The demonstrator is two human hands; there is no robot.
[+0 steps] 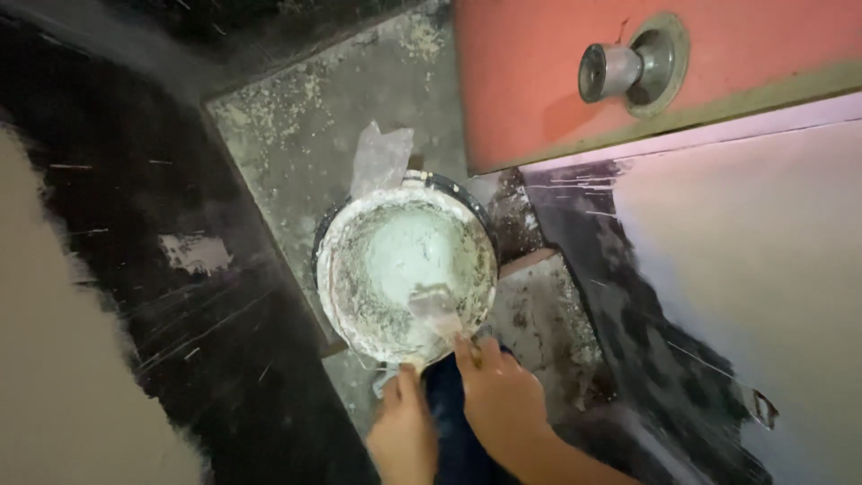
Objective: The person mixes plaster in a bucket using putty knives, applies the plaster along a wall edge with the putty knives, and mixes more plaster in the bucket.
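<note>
Head view: a person is crouching over a paint-crusted bucket (404,269) sitting on a speckled concrete floor (296,126). Pale paint is pooling in its middle. The right hand (498,386) is gripping a brush (437,310), its bristles dipping inside the bucket near the close rim. The left hand (404,431) is pressing against that rim's outer edge, fingers curled; whether it is clasping the rim cannot be told. A crumpled plastic bag (380,157) is poking up just behind the bucket. A red door (539,81) with a metal knob (606,72) is standing beyond, beside a half-painted pink wall (763,251).
</note>
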